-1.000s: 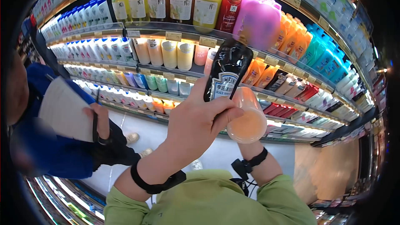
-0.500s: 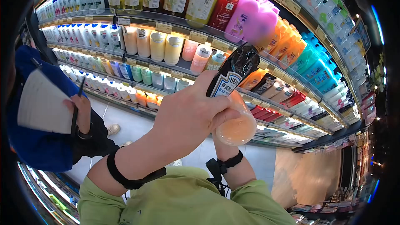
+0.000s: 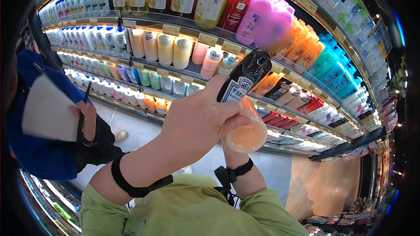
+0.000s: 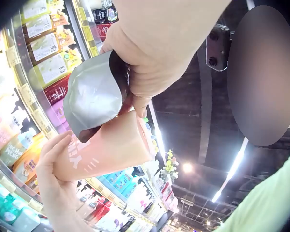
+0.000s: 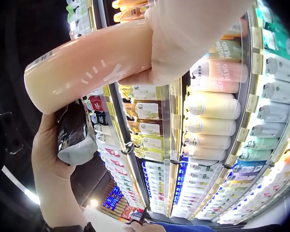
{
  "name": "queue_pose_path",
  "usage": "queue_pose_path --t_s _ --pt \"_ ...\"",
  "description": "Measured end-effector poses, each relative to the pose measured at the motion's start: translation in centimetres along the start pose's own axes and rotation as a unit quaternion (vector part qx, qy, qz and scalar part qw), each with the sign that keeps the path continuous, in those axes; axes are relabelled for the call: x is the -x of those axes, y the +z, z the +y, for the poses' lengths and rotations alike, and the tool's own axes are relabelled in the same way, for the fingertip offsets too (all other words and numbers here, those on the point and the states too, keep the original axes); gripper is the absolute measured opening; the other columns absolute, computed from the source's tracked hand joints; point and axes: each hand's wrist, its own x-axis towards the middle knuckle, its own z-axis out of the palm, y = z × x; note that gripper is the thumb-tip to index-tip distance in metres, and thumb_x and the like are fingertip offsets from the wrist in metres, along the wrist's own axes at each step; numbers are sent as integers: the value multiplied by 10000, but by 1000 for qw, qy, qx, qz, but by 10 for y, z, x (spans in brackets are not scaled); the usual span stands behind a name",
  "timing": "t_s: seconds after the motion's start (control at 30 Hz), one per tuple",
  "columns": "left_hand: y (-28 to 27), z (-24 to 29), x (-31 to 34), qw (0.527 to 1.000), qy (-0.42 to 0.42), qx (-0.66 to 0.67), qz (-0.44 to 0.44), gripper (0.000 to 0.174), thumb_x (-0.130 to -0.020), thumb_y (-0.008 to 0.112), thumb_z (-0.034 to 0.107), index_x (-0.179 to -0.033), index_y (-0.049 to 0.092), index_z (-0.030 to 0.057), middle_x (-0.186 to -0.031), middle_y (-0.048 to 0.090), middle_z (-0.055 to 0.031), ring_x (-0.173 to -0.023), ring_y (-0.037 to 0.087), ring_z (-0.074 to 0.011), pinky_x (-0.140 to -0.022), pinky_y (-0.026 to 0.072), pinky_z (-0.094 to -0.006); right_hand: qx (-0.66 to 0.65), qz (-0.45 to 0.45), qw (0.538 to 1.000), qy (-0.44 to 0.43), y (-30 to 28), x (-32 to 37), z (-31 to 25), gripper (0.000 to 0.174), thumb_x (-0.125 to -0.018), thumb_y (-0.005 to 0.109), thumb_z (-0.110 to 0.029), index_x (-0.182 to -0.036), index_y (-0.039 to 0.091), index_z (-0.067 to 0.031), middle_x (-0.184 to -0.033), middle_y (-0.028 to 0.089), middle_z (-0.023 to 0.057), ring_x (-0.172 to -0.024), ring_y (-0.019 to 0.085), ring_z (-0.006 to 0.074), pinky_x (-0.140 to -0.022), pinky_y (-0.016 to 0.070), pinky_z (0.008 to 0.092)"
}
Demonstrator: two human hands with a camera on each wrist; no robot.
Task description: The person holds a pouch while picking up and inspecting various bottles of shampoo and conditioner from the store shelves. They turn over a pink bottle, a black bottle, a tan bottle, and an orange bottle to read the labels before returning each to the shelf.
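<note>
My left hand grips a black Heinz squeeze pack, tilted to the right with its label toward the head camera. Its silvery end faces the left wrist camera. Just below, a peach-coloured cylindrical bottle is held by my right hand, which is mostly hidden behind it in the head view. The right wrist view shows the right hand curled round one end of the bottle. At the other end, the left thumb lies against the bottle, beside the pack.
Curved shelves of shampoo and lotion bottles run across the front and right. At the left stands a person in a blue top, holding white paper and a pen. Another lit shelf is at lower left; floor shows beyond the arms.
Since one second ago, both hands and their items have shifted left in the head view, with the pack tilting further right. Over the last half second they have hardly moved. The person's paper has shifted slightly.
</note>
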Motion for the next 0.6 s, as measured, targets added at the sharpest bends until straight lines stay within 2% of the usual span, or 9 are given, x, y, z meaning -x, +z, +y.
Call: queue_pose_path --t_s 0.07,0.2,0.27,0.3,0.37,0.4,0.47,0.53,0.6 --pt "0 -1 -1 1000 1 0 1 191 -763 689 370 -843 696 197 -1151 560 -90 -715 639 -261 -587 500 -335 39 71 997 13 -3 -2 -3 697 -925 247 -599 -1374 338 -75 -1357 416 174 -1241 419 334 -1075 321 459" --pt "0 -2 -1 1000 -11 -10 -9 190 -768 683 370 -851 694 200 -1156 558 -90 -715 640 -263 -595 501 -340 47 25 999 -3 -12 -2 0 708 -920 248 -610 -1374 338 -75 -1360 414 173 -1242 419 335 -1074 323 458" --pt "0 -2 -2 1000 -17 -15 -16 189 -770 682 369 -853 693 200 -1158 558 -91 -716 640 -263 -598 502 -343 272 80 958 -38 -5 -3 3 739 -905 252 -636 -1373 339 -72 -1358 415 174 -1240 420 335 -1073 326 455" --pt "-1 -2 -3 999 -26 -13 -26 195 -766 685 368 -856 693 196 -1154 560 -93 -738 638 -272 -608 502 -346 271 80 958 -38 -5 -4 2 739 -905 252 -636 -1373 339 -72 -1358 415 174 -1240 420 335 -1073 326 455" --pt "-1 -4 -3 999 -31 -16 -36 201 -763 689 367 -860 693 192 -1150 561 -95 -760 636 -282 -617 503 -348 254 85 963 -28 -6 -8 0 741 -894 313 -634 -1367 347 -64 -1359 420 155 -1235 433 318 -1056 349 464" --pt "1 -9 -1 1000 -25 3 -11 193 -776 683 335 -857 684 160 -1047 549 -95 -709 619 -276 -583 488 -353 251 82 964 -31 -14 -12 -4 741 -894 313 -634 -1367 347 -64 -1359 420 155 -1235 433 318 -1056 349 464" --pt "6 -22 7 1000 -12 17 10 186 -790 677 303 -855 676 129 -944 536 -95 -658 601 -271 -549 473 -359 -56 -33 998 10 -40 -23 -15 728 -883 406 -601 -1362 351 -56 -1344 443 131 -1198 472 296 -1026 382 475" --pt "10 -48 24 992 -105 72 18 177 -816 660 253 -904 675 100 -957 538 -121 -728 596 -304 -608 476 -373 -36 -11 999 7 -38 -35 -23 633 -900 453 -524 -1336 384 -70 -1328 467 115 -1157 507 275 -989 414 476" --pt "31 -93 51 974 -175 145 21 173 -857 615 195 -922 659 40 -968 542 -154 -784 588 -318 -681 470 -367 176 108 978 -8 -24 -39 -31 532 -930 426 -476 -1305 411 -98 -1328 473 109 -1139 517 268 -960 431 467"
